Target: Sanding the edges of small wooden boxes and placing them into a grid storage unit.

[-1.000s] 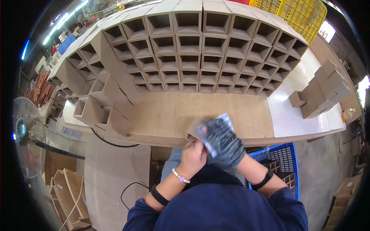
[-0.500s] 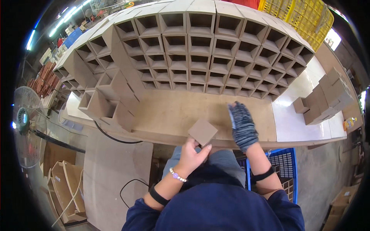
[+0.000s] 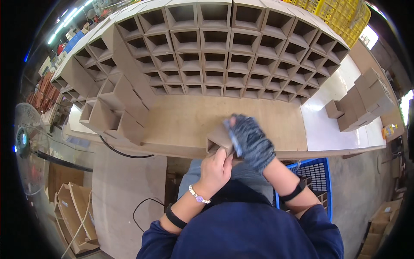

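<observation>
Near the table's front edge my bare left hand [image 3: 215, 170] grips a small brown fibreboard box [image 3: 219, 137] by its near end. One open end of the box faces left. My right hand [image 3: 252, 144] wears a dark grey knitted glove with bare fingertips. It is closed on a thin pale-blue pad [image 3: 233, 139], too blurred to name exactly, which lies against the right side of the box. Part of the box is hidden behind the glove.
Stacked open brown boxes [image 3: 214, 39] form a wall across the back. More boxes [image 3: 113, 123] stand at left, and a small stack [image 3: 364, 101] at right. A blue crate [image 3: 317, 177] sits below the table [image 3: 185, 113]. A fan [image 3: 26, 142] stands far left, a yellow crate [image 3: 345, 17] far right.
My right hand has moved left with the pad, onto the box. The left hand has turned the box so that its open end shows. The whole view has shifted slightly.
</observation>
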`<state>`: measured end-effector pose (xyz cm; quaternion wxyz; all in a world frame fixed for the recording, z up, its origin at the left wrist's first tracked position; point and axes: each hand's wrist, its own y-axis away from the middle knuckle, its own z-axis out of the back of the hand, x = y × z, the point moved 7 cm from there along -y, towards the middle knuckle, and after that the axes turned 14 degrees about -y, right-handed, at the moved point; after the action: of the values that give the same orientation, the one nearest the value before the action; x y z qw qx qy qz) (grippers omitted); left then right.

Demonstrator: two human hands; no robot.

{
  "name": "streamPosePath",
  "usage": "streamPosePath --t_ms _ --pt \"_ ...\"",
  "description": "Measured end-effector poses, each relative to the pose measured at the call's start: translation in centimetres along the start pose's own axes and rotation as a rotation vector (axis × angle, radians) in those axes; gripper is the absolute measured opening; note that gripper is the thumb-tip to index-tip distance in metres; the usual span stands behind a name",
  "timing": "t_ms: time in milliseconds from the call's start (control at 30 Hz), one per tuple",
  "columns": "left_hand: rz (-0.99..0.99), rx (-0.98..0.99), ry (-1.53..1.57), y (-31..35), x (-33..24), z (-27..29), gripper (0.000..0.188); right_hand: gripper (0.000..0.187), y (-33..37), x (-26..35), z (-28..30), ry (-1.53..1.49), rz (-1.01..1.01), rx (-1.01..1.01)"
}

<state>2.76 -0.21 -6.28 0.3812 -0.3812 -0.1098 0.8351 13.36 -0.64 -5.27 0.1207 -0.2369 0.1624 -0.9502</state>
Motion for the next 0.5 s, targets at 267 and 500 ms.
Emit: streamPosePath --t_ms 267,500 --pt "-0.034 0.016 -0.029 0.5 0.5 -0.7 0.016 0.046 -1.2 2.1 0.3 0.037 -0.224 0.335" --pt "-0.089 -0.015 0.043 0.1 0.4 -0.2 0.015 0.044 0.5 4.7 -0.4 -0.145 0.123 -0.049"
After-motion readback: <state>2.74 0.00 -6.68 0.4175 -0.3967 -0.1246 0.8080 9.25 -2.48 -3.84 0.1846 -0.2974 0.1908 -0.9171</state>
